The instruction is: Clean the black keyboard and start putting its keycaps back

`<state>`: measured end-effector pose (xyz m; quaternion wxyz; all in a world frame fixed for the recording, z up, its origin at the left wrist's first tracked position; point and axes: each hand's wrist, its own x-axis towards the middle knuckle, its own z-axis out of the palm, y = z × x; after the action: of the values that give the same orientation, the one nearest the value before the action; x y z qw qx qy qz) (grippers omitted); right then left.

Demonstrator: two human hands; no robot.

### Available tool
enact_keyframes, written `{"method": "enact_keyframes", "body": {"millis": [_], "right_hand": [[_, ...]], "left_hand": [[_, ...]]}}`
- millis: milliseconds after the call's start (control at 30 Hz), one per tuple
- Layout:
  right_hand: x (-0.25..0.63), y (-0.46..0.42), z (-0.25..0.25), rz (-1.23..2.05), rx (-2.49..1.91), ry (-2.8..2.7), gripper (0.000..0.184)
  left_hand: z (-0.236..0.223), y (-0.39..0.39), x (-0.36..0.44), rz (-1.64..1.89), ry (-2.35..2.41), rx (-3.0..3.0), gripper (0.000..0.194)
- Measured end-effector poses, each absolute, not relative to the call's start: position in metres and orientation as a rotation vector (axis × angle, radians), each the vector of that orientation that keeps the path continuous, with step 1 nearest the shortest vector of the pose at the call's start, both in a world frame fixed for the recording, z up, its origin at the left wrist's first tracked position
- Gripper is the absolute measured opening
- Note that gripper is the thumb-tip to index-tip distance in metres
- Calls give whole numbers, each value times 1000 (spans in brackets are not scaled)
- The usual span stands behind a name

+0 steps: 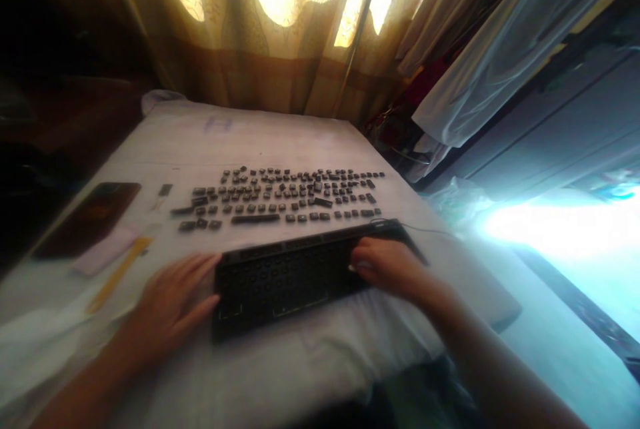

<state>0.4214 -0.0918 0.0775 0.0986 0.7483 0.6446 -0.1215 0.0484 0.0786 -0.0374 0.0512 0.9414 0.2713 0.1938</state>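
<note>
A black keyboard [295, 276] lies tilted on the white cloth, its keycaps off and the bare key positions showing. My left hand [170, 296] rests at its left end, fingers stretched out and thumb apart, the tips touching the edge. Over the right part of the keyboard my right hand [383, 266] is closed, thumb and fingers pressed together. A small pale spot shows at its fingertips, too blurred to name. Behind the keyboard, loose black keycaps [253, 208] are laid out in rows, with a long space bar [255, 219] among them.
On the left lie a dark phone-like slab [93, 216], a pink piece [105, 250], a yellow strip [120, 274] and a small dark item [165, 189]. A thin cable [425, 228] runs off to the right. Curtains [280, 62] hang behind the cloth-covered surface [280, 136].
</note>
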Motion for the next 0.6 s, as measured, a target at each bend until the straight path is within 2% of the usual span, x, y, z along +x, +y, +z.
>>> {"method": "enact_keyframes", "body": {"millis": [200, 300, 400, 500, 600], "right_hand": [[444, -105, 61, -344, 2418, 1968, 18], [451, -112, 55, -483, 2631, 2105, 16], [458, -118, 51, -801, 3143, 2148, 12], [460, -125, 46, -1338, 3676, 1764, 28], [455, -131, 37, -1720, 3725, 1606, 42]], "left_hand": [[-40, 82, 47, 604, 869, 2843, 58], [-45, 84, 44, 556, 909, 2851, 58], [-52, 85, 43, 574, 977, 2864, 55], [-53, 85, 47, 668, 1042, 2854, 56], [-44, 85, 55, 661, 1105, 2849, 58]]}}
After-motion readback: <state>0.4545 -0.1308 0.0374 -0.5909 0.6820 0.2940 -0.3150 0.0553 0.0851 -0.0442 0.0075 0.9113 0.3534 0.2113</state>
